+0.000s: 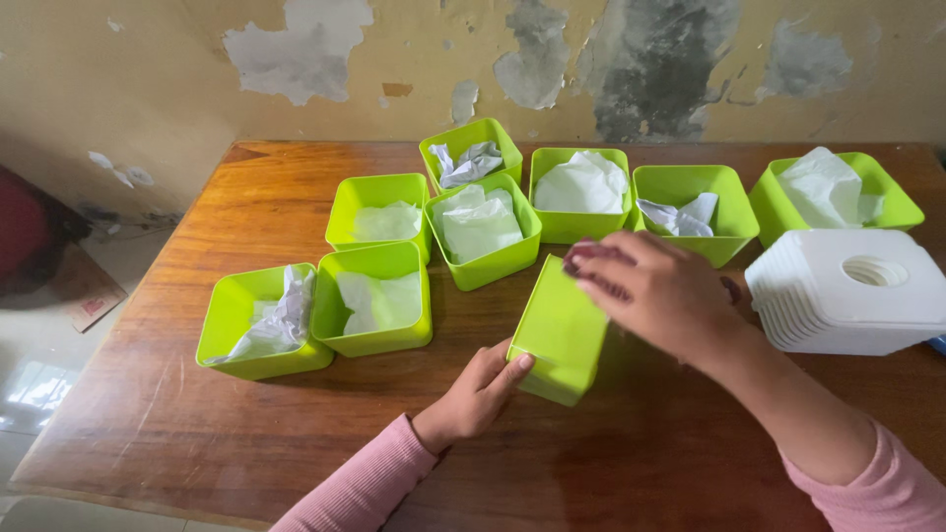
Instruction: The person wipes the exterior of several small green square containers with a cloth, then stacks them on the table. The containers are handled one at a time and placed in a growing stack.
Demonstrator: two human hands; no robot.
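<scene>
Peeling yellowish wall (pixel 148 59) with grey patches — worn wooden table (pixel 246 394), pale tiled floor (pixel 39 384) at left

Pink ribbed long sleeves on both arms; dark polish on right hand (pixel 662 296) fingernails.

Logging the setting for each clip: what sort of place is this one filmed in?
Probably a modest home or small workshop room, not a factory. A worn wooden table stands against a wall with peeling paint, and on it are green plastic tubs of crumpled tissue and a stack of white lids.
</scene>
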